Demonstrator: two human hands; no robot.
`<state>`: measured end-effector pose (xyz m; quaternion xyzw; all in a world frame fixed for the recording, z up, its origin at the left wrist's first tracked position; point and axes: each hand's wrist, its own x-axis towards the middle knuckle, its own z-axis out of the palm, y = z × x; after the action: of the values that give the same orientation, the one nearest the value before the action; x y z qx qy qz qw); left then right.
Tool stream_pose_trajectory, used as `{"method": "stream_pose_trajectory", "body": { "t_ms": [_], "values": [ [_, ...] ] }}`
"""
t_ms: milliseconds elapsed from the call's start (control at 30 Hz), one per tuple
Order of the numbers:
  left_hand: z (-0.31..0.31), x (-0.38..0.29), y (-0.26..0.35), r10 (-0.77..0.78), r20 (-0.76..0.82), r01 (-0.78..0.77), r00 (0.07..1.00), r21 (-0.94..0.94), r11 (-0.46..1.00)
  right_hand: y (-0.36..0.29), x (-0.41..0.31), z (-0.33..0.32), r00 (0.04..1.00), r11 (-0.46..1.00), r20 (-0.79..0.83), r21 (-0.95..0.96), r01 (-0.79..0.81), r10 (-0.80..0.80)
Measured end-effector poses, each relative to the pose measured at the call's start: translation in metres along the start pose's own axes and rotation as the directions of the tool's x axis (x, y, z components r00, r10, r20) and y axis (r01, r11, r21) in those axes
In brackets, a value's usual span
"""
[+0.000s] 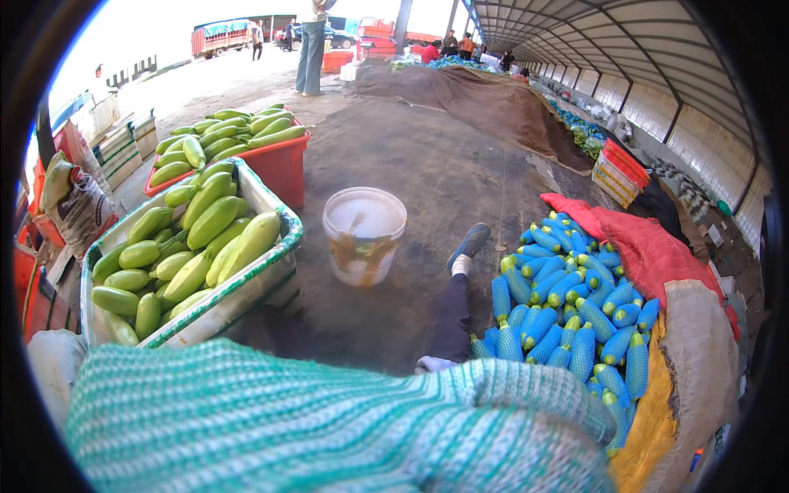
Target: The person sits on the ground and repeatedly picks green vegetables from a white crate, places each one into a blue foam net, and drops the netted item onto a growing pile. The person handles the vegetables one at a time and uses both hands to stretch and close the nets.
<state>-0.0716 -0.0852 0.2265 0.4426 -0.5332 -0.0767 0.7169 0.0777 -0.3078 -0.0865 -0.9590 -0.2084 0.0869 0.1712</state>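
Observation:
A small part of my right hand (434, 365), in a pale glove, shows past the teal-and-white knitted sleeve (530, 394), beside my dark-trousered leg; its fingers are mostly hidden. My left hand is out of view. To the left, a white crate with a green rim (290, 231) holds light green zucchini (212, 222). Behind it, a red crate (286, 163) is heaped with more zucchini. A white plastic bucket (365, 237) with brown stains stands on the floor ahead. At the right lies a pile of zucchini in blue foam-net sleeves (555, 289).
Red cloth (653, 246) and a beige sack (703, 345) border the netted pile. My shod foot (470, 245) extends beyond the bucket. A brown tarp (468, 98) lies farther back. A standing person (311, 49) and stacked red crates (376, 43) are behind. A filled sack (77, 203) stands left.

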Motion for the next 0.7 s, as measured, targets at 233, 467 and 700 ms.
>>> {"method": "stream_pose_trajectory", "body": {
  "t_ms": [233, 467, 700],
  "values": [
    [-0.005, -0.006, 0.001, 0.025, -0.006, -0.024, 1.000, 0.075, 0.997, 0.005, 0.000, -0.001, 1.000, 1.000, 0.006, -0.009, 0.009, -0.009],
    [-0.014, -0.006, 0.004, 0.047, 0.027, -0.050, 0.999, 0.109, 0.993, -0.001, 0.000, 0.000, 1.000, 1.000, 0.005, -0.004, 0.005, -0.005],
    [-0.014, -0.005, 0.007, 0.049, 0.075, -0.060, 0.996, 0.154, 0.986, 0.001, 0.003, -0.001, 1.000, 0.999, 0.021, 0.036, 0.005, -0.005]
  ]
}}
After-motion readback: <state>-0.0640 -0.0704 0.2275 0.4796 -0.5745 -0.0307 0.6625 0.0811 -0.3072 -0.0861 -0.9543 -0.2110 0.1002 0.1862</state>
